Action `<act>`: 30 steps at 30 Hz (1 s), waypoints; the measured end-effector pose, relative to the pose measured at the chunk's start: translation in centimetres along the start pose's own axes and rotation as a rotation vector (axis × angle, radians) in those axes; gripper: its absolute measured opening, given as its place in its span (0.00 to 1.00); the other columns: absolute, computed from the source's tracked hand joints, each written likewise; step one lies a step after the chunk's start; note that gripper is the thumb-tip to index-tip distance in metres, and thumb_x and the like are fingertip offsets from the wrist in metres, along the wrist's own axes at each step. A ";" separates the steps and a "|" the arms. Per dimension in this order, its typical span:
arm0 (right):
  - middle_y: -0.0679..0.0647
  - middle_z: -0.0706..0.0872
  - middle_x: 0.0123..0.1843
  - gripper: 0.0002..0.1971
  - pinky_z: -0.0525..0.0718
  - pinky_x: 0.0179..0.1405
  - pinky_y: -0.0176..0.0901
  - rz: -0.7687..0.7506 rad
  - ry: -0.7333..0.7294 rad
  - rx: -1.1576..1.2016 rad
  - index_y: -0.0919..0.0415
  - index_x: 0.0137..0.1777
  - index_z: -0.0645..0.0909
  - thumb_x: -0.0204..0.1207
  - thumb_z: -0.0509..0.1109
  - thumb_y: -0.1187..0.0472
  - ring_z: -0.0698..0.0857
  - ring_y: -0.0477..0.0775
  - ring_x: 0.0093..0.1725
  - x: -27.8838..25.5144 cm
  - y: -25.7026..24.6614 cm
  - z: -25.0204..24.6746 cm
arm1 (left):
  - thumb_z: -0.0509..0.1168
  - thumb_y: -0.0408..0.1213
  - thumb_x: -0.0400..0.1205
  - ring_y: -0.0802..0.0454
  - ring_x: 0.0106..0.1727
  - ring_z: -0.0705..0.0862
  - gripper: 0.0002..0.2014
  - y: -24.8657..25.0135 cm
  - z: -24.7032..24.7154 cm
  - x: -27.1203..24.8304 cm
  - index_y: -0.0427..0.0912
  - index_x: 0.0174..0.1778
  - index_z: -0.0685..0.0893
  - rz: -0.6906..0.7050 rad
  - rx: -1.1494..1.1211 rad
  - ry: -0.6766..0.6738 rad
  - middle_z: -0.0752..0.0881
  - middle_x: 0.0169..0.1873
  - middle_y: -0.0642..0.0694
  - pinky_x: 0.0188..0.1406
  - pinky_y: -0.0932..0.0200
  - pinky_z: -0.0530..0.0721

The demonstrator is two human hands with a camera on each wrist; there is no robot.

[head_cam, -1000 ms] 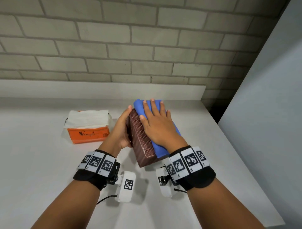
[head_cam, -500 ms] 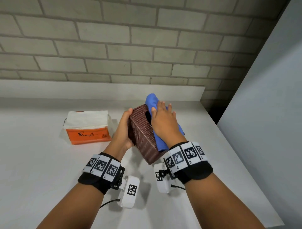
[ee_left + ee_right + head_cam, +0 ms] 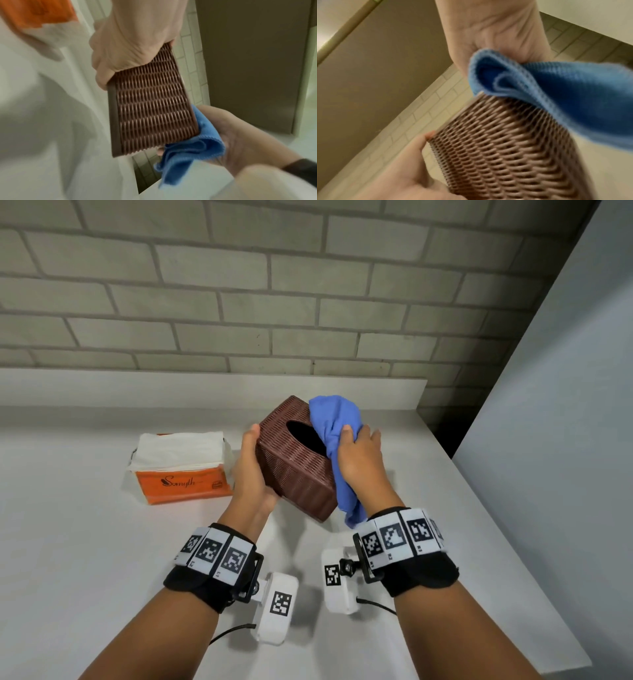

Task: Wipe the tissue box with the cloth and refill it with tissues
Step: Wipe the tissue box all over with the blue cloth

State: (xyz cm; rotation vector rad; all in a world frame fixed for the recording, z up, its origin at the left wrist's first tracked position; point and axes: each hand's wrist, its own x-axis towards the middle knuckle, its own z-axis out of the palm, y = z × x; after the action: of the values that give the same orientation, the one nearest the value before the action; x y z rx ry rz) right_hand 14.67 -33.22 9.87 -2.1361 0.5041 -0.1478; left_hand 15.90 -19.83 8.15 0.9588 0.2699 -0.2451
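Brown woven plastic, the tissue box (image 3: 295,460) is sitting at the centre of the head view, tilted up off the white counter (image 3: 85,542) with its oval opening facing up. The left hand (image 3: 251,470) is gripping the box's left end, fingers curled around it, probably to brace it against the rubbing. The right hand (image 3: 359,457) is clutching the blue cloth (image 3: 337,419), bunched, and pressing it on the box's right side, just right of the opening; a loose tail is hanging toward the wrist. Wiping seems to be in progress. The orange tissue pack (image 3: 180,463) is waiting at centre left, apart from the box, untouched.
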 end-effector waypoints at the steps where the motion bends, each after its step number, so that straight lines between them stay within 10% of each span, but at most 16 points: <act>1: 0.62 0.52 0.85 0.32 0.65 0.78 0.55 -0.008 0.004 0.045 0.66 0.82 0.55 0.85 0.50 0.46 0.64 0.65 0.80 0.2 0.0 -0.2 | 0.58 0.57 0.79 0.48 0.50 0.87 0.19 -0.1 0.0 -0.2 0.49 0.48 0.88 -0.004 -0.001 -0.034 0.91 0.47 0.47 0.49 0.51 0.83; 4: 0.62 0.70 0.77 0.37 0.78 0.64 0.51 -0.120 -0.006 0.053 0.65 0.76 0.68 0.76 0.64 0.38 0.77 0.63 0.69 1.2 0.1 -1.1 | 0.56 0.56 0.81 0.47 0.54 0.86 0.17 0.0 -0.6 -0.6 0.52 0.49 0.87 -0.013 0.092 -0.115 0.91 0.45 0.50 0.50 0.44 0.83; 9: 0.56 0.86 0.52 0.15 0.76 0.34 0.25 -0.303 0.011 0.046 0.61 0.60 0.82 0.81 0.63 0.52 0.82 0.50 0.47 1.7 0.2 -4.5 | 0.51 0.69 0.73 0.42 0.61 0.82 0.37 2.5 -2.5 -0.3 0.39 0.58 0.81 -0.169 0.280 -0.263 0.87 0.53 0.43 0.70 0.22 0.61; 17: 0.65 0.86 0.55 0.13 0.76 0.39 0.23 -0.478 -0.074 0.025 0.69 0.57 0.80 0.83 0.58 0.62 0.84 0.61 0.53 1.4 -0.2 -4.4 | 0.60 0.71 0.70 0.48 0.53 0.87 0.31 4.4 -2.1 0.0 0.51 0.56 0.86 -0.159 0.574 -0.286 0.91 0.51 0.48 0.57 0.47 0.82; 21: 0.61 0.85 0.62 0.16 0.75 0.43 0.32 -0.425 -0.031 0.040 0.65 0.67 0.77 0.84 0.55 0.66 0.83 0.59 0.62 1.0 -0.6 -4.1 | 0.67 0.59 0.70 0.45 0.55 0.88 0.23 3.7 -1.6 0.3 0.50 0.56 0.86 -0.127 0.464 -0.199 0.89 0.57 0.43 0.62 0.45 0.82; 25: 0.63 0.82 0.65 0.21 0.72 0.51 0.29 -0.394 0.315 0.129 0.66 0.72 0.73 0.81 0.52 0.75 0.81 0.57 0.64 0.5 -1.0 -5.1 | 0.61 0.60 0.77 0.46 0.50 0.87 0.18 3.0 -1.6 0.2 0.50 0.48 0.86 -0.144 0.420 -0.130 0.90 0.49 0.45 0.46 0.51 0.84; 30: 0.65 0.72 0.75 0.20 0.69 0.63 0.30 -0.465 0.167 -0.150 0.64 0.76 0.70 0.85 0.56 0.65 0.73 0.59 0.74 0.3 -1.3 -4.0 | 0.60 0.61 0.77 0.44 0.51 0.87 0.21 2.5 -1.4 0.3 0.49 0.50 0.86 -0.145 0.326 -0.118 0.91 0.47 0.44 0.47 0.49 0.84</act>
State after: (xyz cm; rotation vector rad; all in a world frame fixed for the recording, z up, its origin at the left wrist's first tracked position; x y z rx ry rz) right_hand 14.14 -35.75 13.24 -2.3705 0.1053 -0.5671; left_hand 16.79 -17.27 9.23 1.2439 0.1943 -0.4879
